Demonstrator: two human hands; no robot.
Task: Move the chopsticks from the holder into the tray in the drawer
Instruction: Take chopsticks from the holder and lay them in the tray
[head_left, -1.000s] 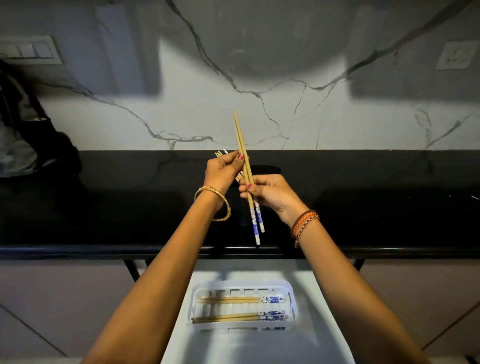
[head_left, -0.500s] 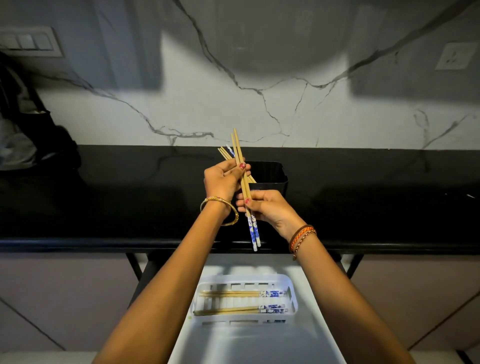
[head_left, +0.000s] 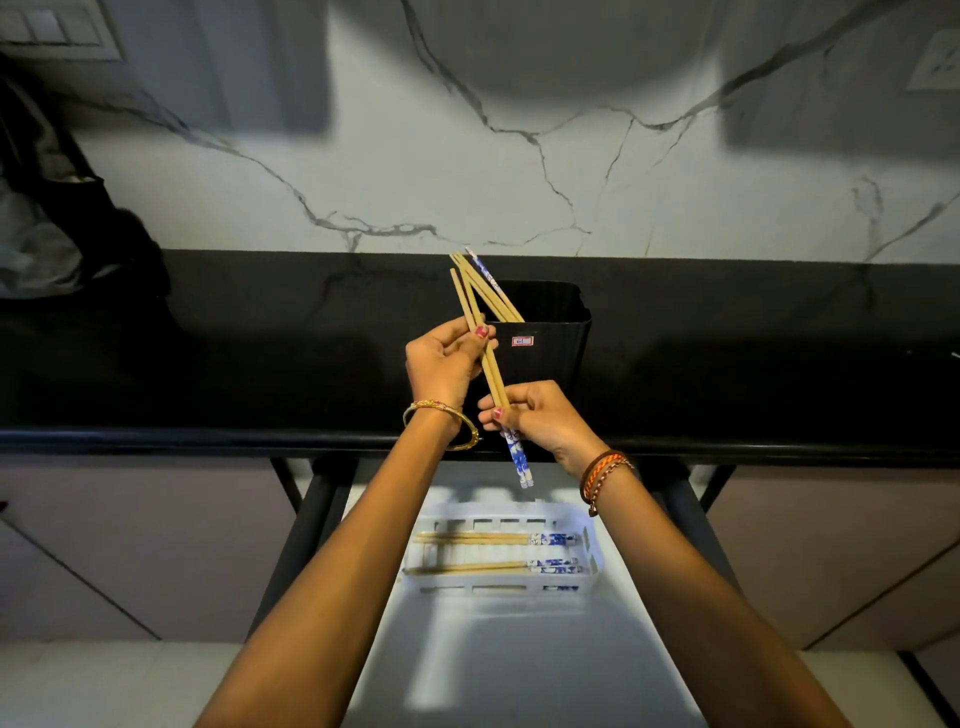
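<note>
Compared with the picture 0.5 s ago, the held pair of chopsticks (head_left: 488, 366) is seen lower against the holder (head_left: 550, 338), and the holder's front wall with its small label is now exposed. The tips that stood above the counter's back edge are now level with it.

The pair is gripped by both hands. The left hand (head_left: 441, 364) is closed around the bare wooden upper part, thumb pressed on the sticks. The right hand (head_left: 540, 415) is pinched shut on the lower part, just above the blue-and-white patterned ends.

The long axis of the pair runs from about 11 o'clock to 5 o'clock: wooden tips up toward the wall, patterned ends down toward the drawer (head_left: 519, 665). The patterned ends hang above the far rim of the white tray (head_left: 595, 551), apart from it.

More chopsticks (head_left: 493, 291) remain in the black holder on the dark counter (head_left: 208, 364), leaning toward 11 o'clock.

In the tray, 2 pairs (head_left: 493, 552) lie flat, long axis from 9 o'clock to 3 o'clock, patterned ends at 3 o'clock.
</note>
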